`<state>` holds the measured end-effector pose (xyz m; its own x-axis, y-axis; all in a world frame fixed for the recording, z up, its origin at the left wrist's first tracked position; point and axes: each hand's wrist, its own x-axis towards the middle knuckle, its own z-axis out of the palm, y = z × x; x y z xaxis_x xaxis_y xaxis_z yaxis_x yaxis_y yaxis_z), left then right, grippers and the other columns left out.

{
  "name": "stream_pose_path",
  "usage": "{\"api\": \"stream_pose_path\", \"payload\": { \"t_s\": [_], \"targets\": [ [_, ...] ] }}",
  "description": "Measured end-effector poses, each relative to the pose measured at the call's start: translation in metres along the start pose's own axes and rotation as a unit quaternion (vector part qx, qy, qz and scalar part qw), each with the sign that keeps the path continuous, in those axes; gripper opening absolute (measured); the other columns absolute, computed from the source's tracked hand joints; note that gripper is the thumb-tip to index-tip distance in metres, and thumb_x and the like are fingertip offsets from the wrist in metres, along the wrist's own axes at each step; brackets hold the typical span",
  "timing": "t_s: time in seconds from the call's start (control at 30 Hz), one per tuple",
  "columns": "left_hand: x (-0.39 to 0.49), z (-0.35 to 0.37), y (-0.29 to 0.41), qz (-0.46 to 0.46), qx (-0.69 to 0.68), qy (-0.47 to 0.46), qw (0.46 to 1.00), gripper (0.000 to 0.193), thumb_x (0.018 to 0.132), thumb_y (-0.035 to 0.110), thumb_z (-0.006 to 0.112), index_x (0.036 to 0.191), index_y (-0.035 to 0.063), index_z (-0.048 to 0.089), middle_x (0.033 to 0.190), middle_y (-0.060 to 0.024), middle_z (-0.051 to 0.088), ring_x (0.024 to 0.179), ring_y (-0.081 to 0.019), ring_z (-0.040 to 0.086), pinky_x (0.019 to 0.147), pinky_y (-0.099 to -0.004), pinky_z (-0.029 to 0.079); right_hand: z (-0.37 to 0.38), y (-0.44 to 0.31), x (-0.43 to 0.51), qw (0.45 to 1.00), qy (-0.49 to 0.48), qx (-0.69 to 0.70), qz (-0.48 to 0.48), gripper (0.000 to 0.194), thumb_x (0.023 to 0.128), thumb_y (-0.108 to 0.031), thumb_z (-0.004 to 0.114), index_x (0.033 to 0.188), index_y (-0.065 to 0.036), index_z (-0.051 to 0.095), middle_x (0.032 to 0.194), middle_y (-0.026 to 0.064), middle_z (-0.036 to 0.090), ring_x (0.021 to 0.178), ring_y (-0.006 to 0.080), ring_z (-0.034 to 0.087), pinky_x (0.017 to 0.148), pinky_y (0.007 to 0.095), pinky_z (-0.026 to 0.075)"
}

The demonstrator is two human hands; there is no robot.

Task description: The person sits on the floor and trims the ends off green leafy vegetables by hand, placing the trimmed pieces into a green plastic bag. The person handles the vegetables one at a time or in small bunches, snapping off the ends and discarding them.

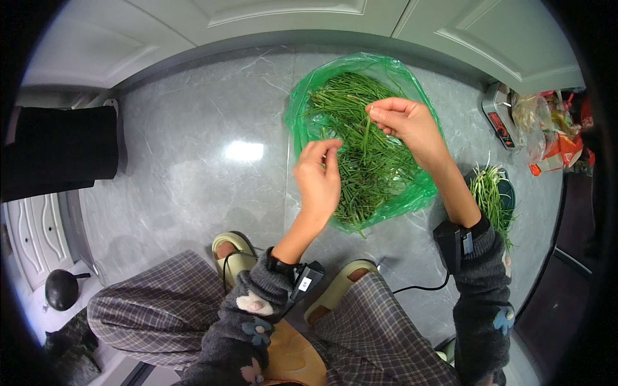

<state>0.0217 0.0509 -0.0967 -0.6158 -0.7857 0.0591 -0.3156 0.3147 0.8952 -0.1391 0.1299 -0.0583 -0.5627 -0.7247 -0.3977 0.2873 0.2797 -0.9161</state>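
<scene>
A green plastic bag (415, 198) lies spread on the grey tiled floor, filled with thin green stalks (372, 178) that look like garlic chives. Above its upper right part, my right hand (403, 123) pinches a green stalk between thumb and fingertips; the stalk hangs down over the heap. My left hand (321, 176) is over the bag's left edge, thumb and index finger curved close together; whether anything thin is between them cannot be told. Beside my right forearm, a bunch of green stalks with white ends (487, 190) rests in a dark container (507, 195).
White cabinet doors (289, 14) line the far side. At the right stand a metallic device (497, 116) and several plastic packages (555, 130). A black cloth-like item (67, 144) is at the left. My slippered feet are below the bag, and black cables run from devices on both wrists.
</scene>
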Motion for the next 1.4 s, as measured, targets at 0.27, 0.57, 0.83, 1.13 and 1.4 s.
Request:
{"api": "stream_pose_path", "payload": {
  "t_s": [0.27,0.57,0.83,1.13,1.4],
  "targets": [
    [0.005,0.000,0.017,-0.199,-0.295,-0.126,0.926,0.010,0.077,0.002,0.063,0.085,-0.0030,0.062,0.072,-0.0040,0.062,0.061,-0.0061,0.054,0.058,-0.0187,0.043,0.012,0.013,-0.010,0.998,-0.028,-0.003,0.049,0.020,0.081,-0.017,0.062,0.096,-0.003,0.062,0.080,0.0000,0.062,0.069,0.0051,0.052,0.064,0.0177,0.042],
    [0.009,-0.011,0.006,-0.297,-0.379,-0.198,0.854,0.009,0.082,0.004,0.056,0.086,-0.0022,0.061,0.075,-0.0047,0.061,0.066,-0.0105,0.055,0.060,-0.0221,0.044,0.019,0.023,-0.012,0.990,-0.142,-0.012,0.013,0.019,0.081,-0.011,0.060,0.097,0.000,0.062,0.087,0.0033,0.062,0.072,0.0069,0.055,0.067,0.0208,0.045],
    [0.014,-0.021,0.002,-0.356,-0.420,-0.208,0.808,0.006,0.081,0.006,0.054,0.082,0.0011,0.056,0.075,-0.0059,0.059,0.067,-0.0134,0.054,0.062,-0.0258,0.043,0.013,0.022,-0.012,0.994,-0.101,-0.038,0.019,0.017,0.081,-0.016,0.061,0.088,-0.002,0.066,0.075,0.0012,0.062,0.064,0.0054,0.052,0.058,0.0187,0.042],
    [0.014,-0.024,-0.001,-0.360,-0.398,-0.230,0.812,0.004,0.080,0.004,0.049,0.079,0.0019,0.053,0.081,-0.0128,0.062,0.068,-0.0157,0.058,0.061,-0.0258,0.046,0.013,0.026,-0.012,0.999,-0.039,-0.033,0.004,0.017,0.079,-0.015,0.064,0.090,-0.002,0.066,0.073,0.0009,0.062,0.066,0.0055,0.052,0.059,0.0189,0.042],
    [0.012,-0.025,0.000,-0.373,-0.376,-0.241,0.813,0.003,0.077,0.004,0.048,0.074,0.0029,0.050,0.080,-0.0142,0.062,0.065,-0.0147,0.057,0.059,-0.0248,0.045,0.021,0.029,-0.012,0.992,-0.051,-0.110,0.018,0.015,0.075,-0.013,0.067,0.078,0.001,0.064,0.066,0.0019,0.060,0.059,0.0069,0.053,0.055,0.0210,0.044]
  ]
}}
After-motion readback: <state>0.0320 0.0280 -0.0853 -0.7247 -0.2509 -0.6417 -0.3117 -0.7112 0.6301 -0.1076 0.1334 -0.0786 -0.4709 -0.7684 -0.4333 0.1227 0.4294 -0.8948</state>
